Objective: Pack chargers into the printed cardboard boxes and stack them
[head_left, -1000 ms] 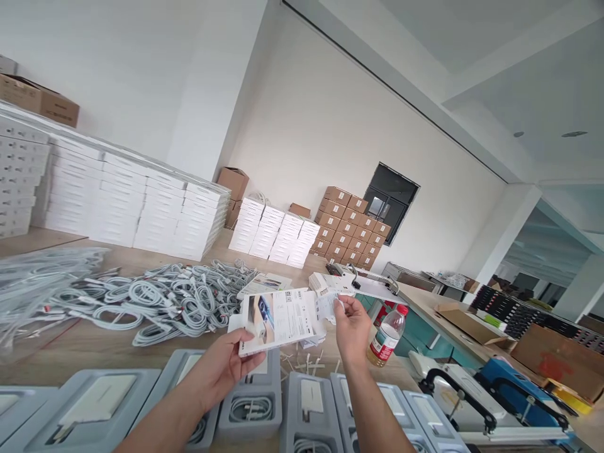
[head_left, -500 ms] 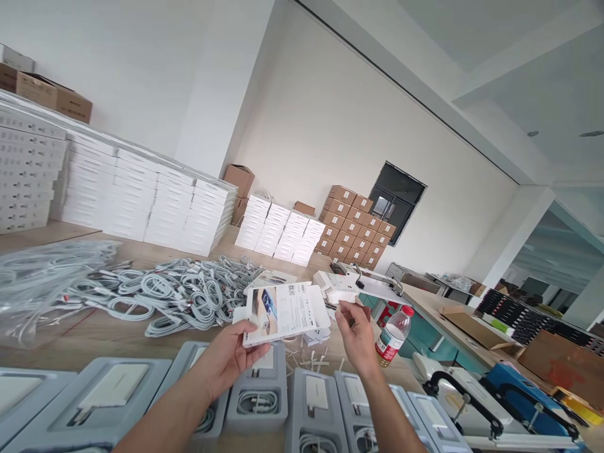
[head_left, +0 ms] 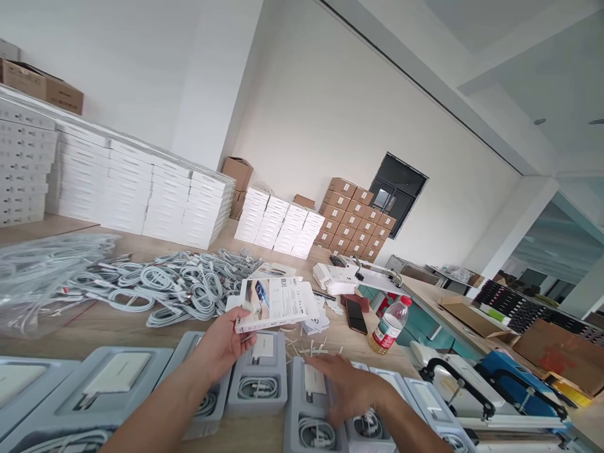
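My left hand (head_left: 223, 345) grips a flat white printed box (head_left: 280, 301) by its left end, thumb on top. The box has a picture on its left part and small print, and its right end looks unfolded. My right hand (head_left: 353, 385), a little blurred, is spread low over a grey tray (head_left: 295, 393). Its fingers reach across a white charger (head_left: 313, 379) in that tray; whether they touch it I cannot tell. A coiled grey cable (head_left: 315, 433) lies in the tray's nearer hollow. Another tray with a charger (head_left: 263, 346) and cable stands under the box.
Loose grey cables (head_left: 189, 283) are heaped behind the trays, beside a plastic bag (head_left: 42, 283). White boxes (head_left: 127, 182) are stacked at the back. On the right are a phone (head_left: 355, 316), a red-capped bottle (head_left: 391, 324) and a blue sealing machine (head_left: 512, 384).
My right hand has come down and nearer, from beside the bottle to over a grey tray. The phone behind it now shows. My left hand still holds the box.
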`<action>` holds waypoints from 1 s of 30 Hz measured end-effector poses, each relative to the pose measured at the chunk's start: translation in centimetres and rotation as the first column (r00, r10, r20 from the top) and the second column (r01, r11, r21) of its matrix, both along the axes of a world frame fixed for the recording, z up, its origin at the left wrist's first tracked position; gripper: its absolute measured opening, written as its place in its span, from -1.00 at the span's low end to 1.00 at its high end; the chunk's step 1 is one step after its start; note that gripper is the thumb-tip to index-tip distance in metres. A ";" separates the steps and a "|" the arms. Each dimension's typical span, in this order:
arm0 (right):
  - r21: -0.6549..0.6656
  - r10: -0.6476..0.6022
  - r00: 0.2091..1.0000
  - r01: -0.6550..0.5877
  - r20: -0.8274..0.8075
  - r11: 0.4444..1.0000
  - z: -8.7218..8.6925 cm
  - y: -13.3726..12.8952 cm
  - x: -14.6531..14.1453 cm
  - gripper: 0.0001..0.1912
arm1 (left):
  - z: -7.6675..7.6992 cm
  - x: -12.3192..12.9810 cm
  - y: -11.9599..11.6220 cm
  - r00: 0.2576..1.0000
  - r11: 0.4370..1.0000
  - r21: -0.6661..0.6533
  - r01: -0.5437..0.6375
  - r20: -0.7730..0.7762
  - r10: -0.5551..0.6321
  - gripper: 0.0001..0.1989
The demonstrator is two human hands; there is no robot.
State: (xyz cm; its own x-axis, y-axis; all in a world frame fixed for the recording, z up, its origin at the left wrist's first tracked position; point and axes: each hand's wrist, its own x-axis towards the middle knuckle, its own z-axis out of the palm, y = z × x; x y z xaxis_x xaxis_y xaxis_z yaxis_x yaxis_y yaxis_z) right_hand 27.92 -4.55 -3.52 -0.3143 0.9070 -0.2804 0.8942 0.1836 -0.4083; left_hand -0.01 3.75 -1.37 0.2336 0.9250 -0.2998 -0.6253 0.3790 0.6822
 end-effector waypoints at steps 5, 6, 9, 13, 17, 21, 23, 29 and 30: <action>0.162 -0.033 0.984 0.061 -0.174 0.985 -0.1 -1.0 -0.5 0.16 | -0.2 -0.1 0.2 1.000 1.000 0.012 -0.019 -0.004 0.019 -0.92; 0.212 -0.033 0.970 0.085 -0.242 0.974 0.4 -1.3 -0.3 0.10 | -0.3 -0.2 0.3 1.000 1.000 0.012 -0.022 -0.004 0.022 -0.92; 0.335 -0.059 0.893 0.227 -0.446 0.915 3.1 -1.8 1.1 -0.03 | -0.6 -0.2 0.4 1.000 0.999 0.019 -0.029 0.005 0.029 -0.90; 0.390 -0.246 0.758 0.550 -0.603 0.739 7.0 -0.3 3.2 -0.21 | -0.7 0.0 -0.1 0.999 0.997 0.069 0.042 0.017 -0.044 -0.79; 0.461 -0.512 0.705 0.709 -0.490 0.534 8.6 2.2 3.4 -0.24 | -0.7 0.5 -0.9 0.982 0.975 0.114 0.189 -0.006 -0.190 -0.64; 0.569 -0.567 0.734 0.665 -0.374 0.485 8.4 3.9 1.7 -0.25 | -0.9 0.7 -1.2 0.975 0.964 0.141 0.223 -0.028 -0.222 -0.51; 0.615 -0.578 0.746 0.636 -0.332 0.467 8.3 4.4 0.8 -0.25 | -1.1 0.6 -1.2 0.977 0.966 0.145 0.212 -0.026 -0.210 -0.47; 0.608 -0.389 0.832 0.555 -0.396 0.568 8.0 5.8 -1.2 -0.24 | -1.3 0.4 -0.9 0.986 0.974 0.165 0.156 0.034 -0.164 -0.43; 0.568 -0.296 0.834 0.537 -0.465 0.624 7.6 6.1 -1.7 -0.25 | -1.3 0.5 -0.8 0.988 0.977 0.166 0.135 0.047 -0.145 -0.44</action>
